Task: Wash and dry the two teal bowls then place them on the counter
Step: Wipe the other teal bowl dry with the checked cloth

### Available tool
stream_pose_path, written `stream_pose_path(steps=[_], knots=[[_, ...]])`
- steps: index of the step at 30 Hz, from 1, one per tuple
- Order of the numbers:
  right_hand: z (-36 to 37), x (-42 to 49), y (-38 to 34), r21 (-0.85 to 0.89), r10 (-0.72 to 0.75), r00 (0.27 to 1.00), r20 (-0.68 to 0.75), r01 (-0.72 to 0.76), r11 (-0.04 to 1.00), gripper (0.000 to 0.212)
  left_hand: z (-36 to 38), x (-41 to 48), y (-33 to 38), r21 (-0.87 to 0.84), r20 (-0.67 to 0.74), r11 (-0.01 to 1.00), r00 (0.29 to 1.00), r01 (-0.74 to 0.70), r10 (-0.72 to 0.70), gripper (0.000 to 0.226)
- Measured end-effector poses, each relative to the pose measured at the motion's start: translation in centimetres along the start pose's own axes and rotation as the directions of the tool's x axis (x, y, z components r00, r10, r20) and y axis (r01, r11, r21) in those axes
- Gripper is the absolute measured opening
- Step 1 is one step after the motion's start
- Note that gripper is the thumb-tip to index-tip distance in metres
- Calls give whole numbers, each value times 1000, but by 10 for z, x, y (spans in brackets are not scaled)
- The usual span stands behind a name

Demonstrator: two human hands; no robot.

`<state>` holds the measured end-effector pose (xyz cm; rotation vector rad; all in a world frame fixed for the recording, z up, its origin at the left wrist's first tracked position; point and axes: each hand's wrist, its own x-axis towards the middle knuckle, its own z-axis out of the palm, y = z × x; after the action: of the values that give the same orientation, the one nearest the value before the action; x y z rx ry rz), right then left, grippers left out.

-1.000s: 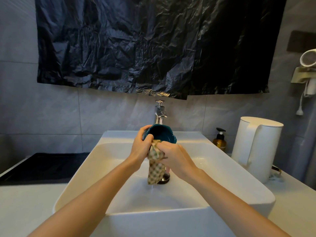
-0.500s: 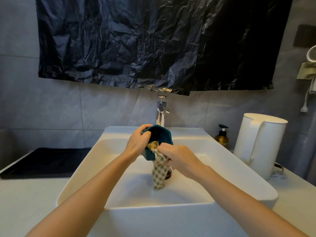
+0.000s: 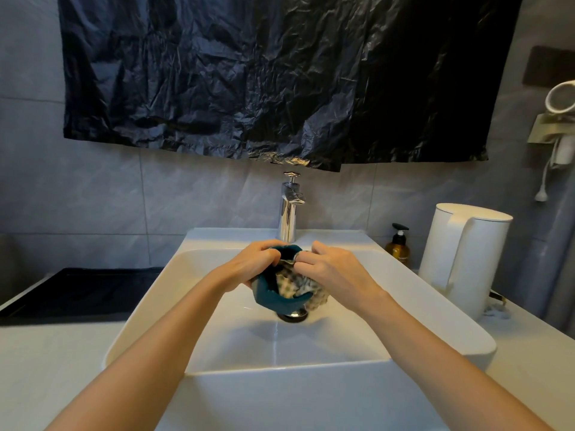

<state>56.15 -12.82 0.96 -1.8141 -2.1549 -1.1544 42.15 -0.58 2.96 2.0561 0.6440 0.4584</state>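
Over the white sink I hold one teal bowl tilted on its side, just above the drain. My left hand grips its left rim and wall. My right hand presses a checked cloth into and around the bowl's right side. Part of the cloth bunches under the bowl's right edge. No second teal bowl shows anywhere in view.
A chrome tap stands behind the sink. On the right counter are a white kettle and a brown pump bottle. A black cooktop lies at left. Black plastic sheeting covers the wall above.
The bowl has dropped lower toward the drain and turned. The cloth, which hung down below my hands, is now bunched inside and around the bowl.
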Motion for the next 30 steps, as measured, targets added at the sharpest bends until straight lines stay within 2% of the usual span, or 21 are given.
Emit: stream_pose_path(steps=[4,7,9,11,14,16,17,19,20,21,23,25,26,28,30], knots=[[0,-1,-2,106,89,996,-2,-88,990,25,2,3,0,-103,-166,991,984,-87,69,34],[2,1,-10,297,132,989,71,-147,943,21,2,5,-4,-99,-254,989,964,-110,81,33],[7,2,-15,457,192,978,77,-206,865,17,1,4,-4,-95,-299,989,951,-112,79,32],[10,3,-18,665,277,955,102,-273,696,14,-1,2,-5,-88,-325,990,943,-108,74,35],[0,6,-17,899,443,872,207,-348,266,27,-4,1,-5,-110,-366,987,928,-117,69,37],[-10,7,-8,949,613,748,255,-314,-12,21,-7,0,-3,-102,-405,984,910,-144,92,37],[-13,8,-3,954,707,660,253,-290,-71,21,-7,-1,-2,-88,-425,982,898,-166,114,38],[-12,7,8,949,842,497,209,-311,-52,27,-6,-4,0,-40,-451,975,874,-219,178,38],[-10,6,11,945,871,454,189,-325,-35,30,-5,-6,0,-7,-454,969,864,-247,217,38],[-10,6,11,944,877,444,183,-329,-30,32,-3,-7,1,30,-453,962,855,-271,254,39],[-9,7,7,938,833,502,234,-343,-56,29,0,-7,-2,112,-440,944,836,-310,327,41],[-9,11,-1,922,718,620,316,-379,-79,25,3,-6,-4,194,-417,922,822,-335,387,43],[-6,13,-6,918,654,683,324,-394,-42,26,4,-6,-5,228,-403,912,819,-342,408,43],[3,14,-17,912,565,789,243,-383,143,34,8,-5,-6,272,-376,899,822,-343,427,43],[9,15,-21,862,520,843,138,-361,356,43,11,-4,-5,312,-358,894,832,-322,425,43]])
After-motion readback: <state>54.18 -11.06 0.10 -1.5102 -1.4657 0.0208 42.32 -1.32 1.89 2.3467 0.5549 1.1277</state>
